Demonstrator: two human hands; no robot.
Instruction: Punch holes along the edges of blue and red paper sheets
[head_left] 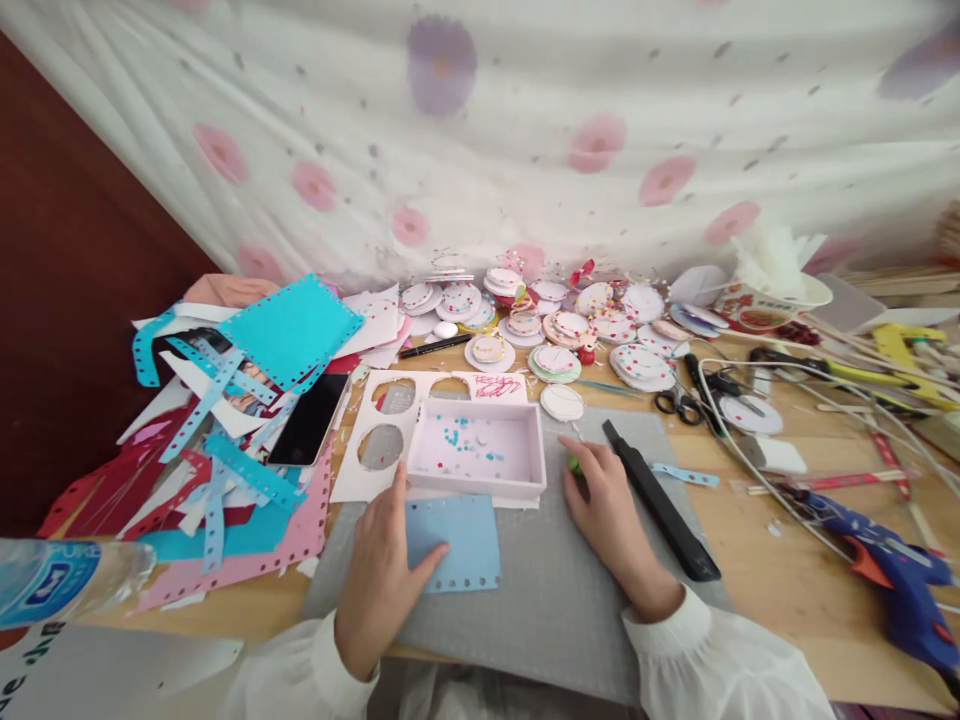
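Head view, wooden table (780, 575), curtain (517, 90), left fingers (391, 505) spread on card (465, 535), right fingers (591, 462) cupping green object (574, 466)

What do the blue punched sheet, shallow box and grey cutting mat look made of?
Blue punched sheet: matte paper or card, judging by its flat thinness and punched edge. Shallow box: probably card or plastic; its smooth, pale walls leave that open. Grey cutting mat: likely plastic or rubber, given its dull, flat surface.
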